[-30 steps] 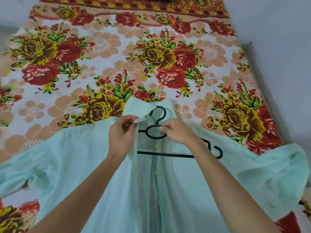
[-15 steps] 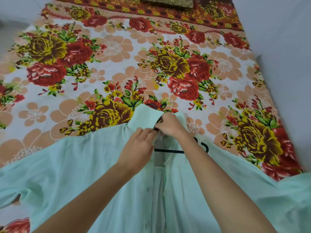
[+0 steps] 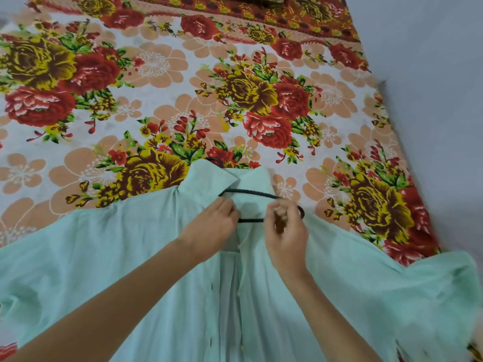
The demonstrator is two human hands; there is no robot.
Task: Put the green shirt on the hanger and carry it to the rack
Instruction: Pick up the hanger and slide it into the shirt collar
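On the bed (image 3: 156,74), the hanger (image 3: 251,193) sat half inside the green shirt (image 3: 104,257), one end bare; left hand (image 3: 213,227) pinched the front edge, right hand (image 3: 286,231) too blurred to tell, rack trip apparently yet to come

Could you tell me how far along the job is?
Done: hanger lies inside the green shirt, hook past the collar. In hand: left hand grips the front edge; right hand, blurred, works opposite. Left: lift it off the bed, carry it to the rack, unseen.

Both bare forearms reach in from below and converge. The left hand (image 3: 209,228) is knuckles-up, fingers curled, pinching the green shirt (image 3: 125,257). The right hand (image 3: 286,231) sits just beside it, fingers bunched and blurred, grip unclear.
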